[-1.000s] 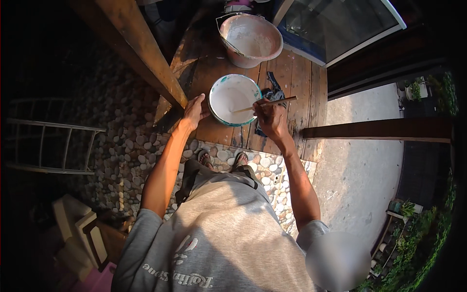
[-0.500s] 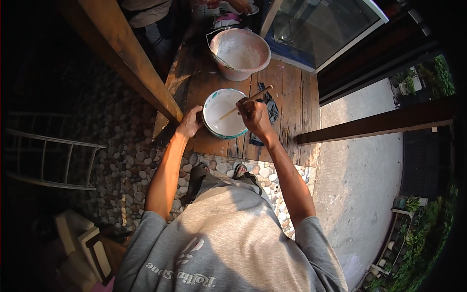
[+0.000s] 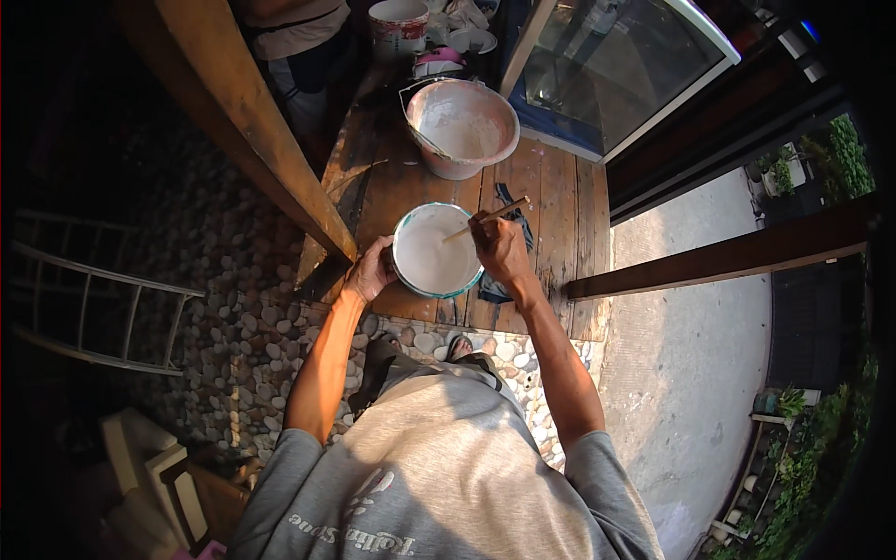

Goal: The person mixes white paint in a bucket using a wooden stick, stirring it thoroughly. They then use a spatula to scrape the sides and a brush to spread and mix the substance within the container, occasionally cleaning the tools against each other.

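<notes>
A white bucket with a teal-stained rim (image 3: 434,294) stands near the front of the wooden table, holding a smooth white paint-like liquid (image 3: 427,257). My left hand (image 3: 371,271) grips its left side, with the thumb up by the rim. In my closed right hand (image 3: 504,250) is a thin wooden stick (image 3: 511,207), tilted, its lower end in the white liquid. That fist is over the bucket's right rim. A dark crumpled cloth (image 3: 495,291) lies partly hidden behind my right hand and wrist.
Beyond the bucket sits a larger pinkish basin (image 3: 507,140) with a wire handle and white residue. A red-and-white pail (image 3: 399,42) stands farther back, near another person (image 3: 303,56). Wooden posts (image 3: 252,140) flank the table (image 3: 560,233); a glazed frame (image 3: 635,75) leans behind. A ladder (image 3: 103,322) is at left.
The stick's lower end has shifted right and farther away within the white liquid. My view has tilted, so the table sits lower in it. The other person's hand at the back is out of sight.
</notes>
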Available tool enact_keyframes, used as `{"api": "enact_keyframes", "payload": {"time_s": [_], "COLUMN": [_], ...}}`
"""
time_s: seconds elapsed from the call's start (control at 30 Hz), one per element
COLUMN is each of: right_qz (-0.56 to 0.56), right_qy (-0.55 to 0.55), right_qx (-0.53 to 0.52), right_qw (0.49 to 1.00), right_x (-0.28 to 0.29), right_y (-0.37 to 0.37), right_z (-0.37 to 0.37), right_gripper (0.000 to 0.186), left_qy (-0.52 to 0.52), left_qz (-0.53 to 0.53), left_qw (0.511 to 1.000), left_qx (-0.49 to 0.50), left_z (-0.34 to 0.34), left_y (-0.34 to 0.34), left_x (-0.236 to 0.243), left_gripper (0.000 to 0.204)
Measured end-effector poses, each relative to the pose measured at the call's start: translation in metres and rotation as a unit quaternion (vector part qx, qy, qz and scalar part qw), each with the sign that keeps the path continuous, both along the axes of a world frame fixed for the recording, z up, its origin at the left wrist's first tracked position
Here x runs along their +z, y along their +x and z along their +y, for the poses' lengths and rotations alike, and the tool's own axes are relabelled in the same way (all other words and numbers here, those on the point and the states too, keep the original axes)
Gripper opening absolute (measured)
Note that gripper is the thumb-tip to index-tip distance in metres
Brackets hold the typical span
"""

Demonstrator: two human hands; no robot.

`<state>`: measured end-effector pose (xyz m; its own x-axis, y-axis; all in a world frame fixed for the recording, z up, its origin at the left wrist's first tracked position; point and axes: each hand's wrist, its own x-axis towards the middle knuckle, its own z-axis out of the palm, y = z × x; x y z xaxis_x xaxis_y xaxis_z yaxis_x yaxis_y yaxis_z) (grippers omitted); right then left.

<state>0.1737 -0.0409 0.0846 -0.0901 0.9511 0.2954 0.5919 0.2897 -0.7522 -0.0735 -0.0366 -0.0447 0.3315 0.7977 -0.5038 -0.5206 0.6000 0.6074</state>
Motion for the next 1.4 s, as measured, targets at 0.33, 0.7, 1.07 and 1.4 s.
{"api": "enact_keyframes", "payload": {"time_s": [0.33, 0.7, 1.07, 1.4], "right_qz": [0.057, 0.075, 0.040, -0.074], "right_qy": [0.026, 0.050, 0.042, 0.021], "right_qx": [0.042, 0.040, 0.074, -0.013], "right_qw": [0.997, 0.995, 0.996, 0.997], "right_x": [-0.019, -0.020, -0.016, -0.004], "right_y": [-0.012, -0.019, -0.010, 0.003], "right_z": [0.006, 0.005, -0.001, 0.000], "right_gripper": [0.018, 0.016, 0.018, 0.012], "left_qy": [-0.011, -0.010, -0.010, -0.001], "left_qz": [-0.011, -0.007, -0.004, 0.084], "left_qw": [0.999, 0.999, 1.000, 0.996], "left_qx": [0.034, 0.031, 0.020, 0.029], "left_z": [-0.012, -0.010, -0.009, -0.011], "left_y": [0.006, 0.005, 0.006, 0.002], "left_x": [0.009, -0.003, -0.002, 0.010], "left_gripper": [0.034, 0.035, 0.032, 0.031]}}
